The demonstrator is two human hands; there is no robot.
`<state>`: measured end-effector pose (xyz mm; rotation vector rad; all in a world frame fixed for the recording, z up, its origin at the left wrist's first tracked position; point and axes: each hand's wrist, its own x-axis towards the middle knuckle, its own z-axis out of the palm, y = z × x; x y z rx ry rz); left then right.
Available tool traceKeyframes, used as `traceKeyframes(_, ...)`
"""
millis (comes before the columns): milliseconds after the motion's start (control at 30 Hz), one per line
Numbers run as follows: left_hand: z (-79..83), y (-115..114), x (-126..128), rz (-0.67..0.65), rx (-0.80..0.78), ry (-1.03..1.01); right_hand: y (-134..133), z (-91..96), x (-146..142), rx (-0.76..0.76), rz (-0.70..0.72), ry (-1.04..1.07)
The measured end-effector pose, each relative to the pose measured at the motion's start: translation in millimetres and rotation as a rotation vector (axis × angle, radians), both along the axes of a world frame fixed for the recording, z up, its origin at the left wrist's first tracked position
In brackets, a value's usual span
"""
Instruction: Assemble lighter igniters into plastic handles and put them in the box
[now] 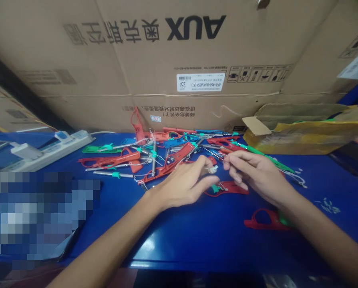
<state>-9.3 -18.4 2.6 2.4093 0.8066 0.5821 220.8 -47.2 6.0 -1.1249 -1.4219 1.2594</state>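
Observation:
My left hand is over the middle of the table, thumb and fingers closed around a small white part that pokes out between them. Just to its right, my right hand has its thumb and forefinger pinched together; what lies in that pinch is too small to make out. Beneath the hands lies a red plastic piece with a green trigger-like part. Behind them spreads a pile of red gun-shaped plastic shells, metal tubes with green bits, and thin white wires.
A large cardboard box walls off the back. At the right stands an open carton with yellow tape. A white power strip lies at the left, above a pixelated area. A red shell and small white pieces lie at right.

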Motion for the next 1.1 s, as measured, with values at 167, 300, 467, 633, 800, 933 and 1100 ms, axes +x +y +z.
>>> traceKeyframes(167, 2.9, -1.6, -1.2, -0.059, 0.001, -0.04, 0.0, 3.4, 4.0, 0.063, -0.084, 0.025)
traceKeyframes(300, -1.6, 5.7, -1.2, -0.025, 0.14, -0.117, 0.5, 0.0, 1.3, 0.093, -0.08, -0.007)
traceKeyframes(467, -14.0, 11.2, 6.1, -0.07, 0.216, -0.305, -1.8, -3.6, -7.8, 0.142, -0.042, -0.083)
traceKeyframes(633, -18.7, 9.8, 11.3, -0.031, 0.275, -0.318, -4.7, -8.9, -10.0, 0.109, -0.091, 0.035)
traceKeyframes(800, -16.7, 10.0, 10.7, -0.003, 0.379, -0.3, -6.3, -8.9, -7.7, 0.111, -0.072, 0.049)
traceKeyframes(933, -16.2, 10.5, 9.8, 0.007, 0.428, -0.279, -6.9, -4.6, -8.3, 0.124, -0.058, 0.002)
traceKeyframes(1100, -17.2, 11.0, 9.1, 0.03, 0.478, -0.24, -7.0, -0.6, -9.6, 0.127, -0.061, -0.039)
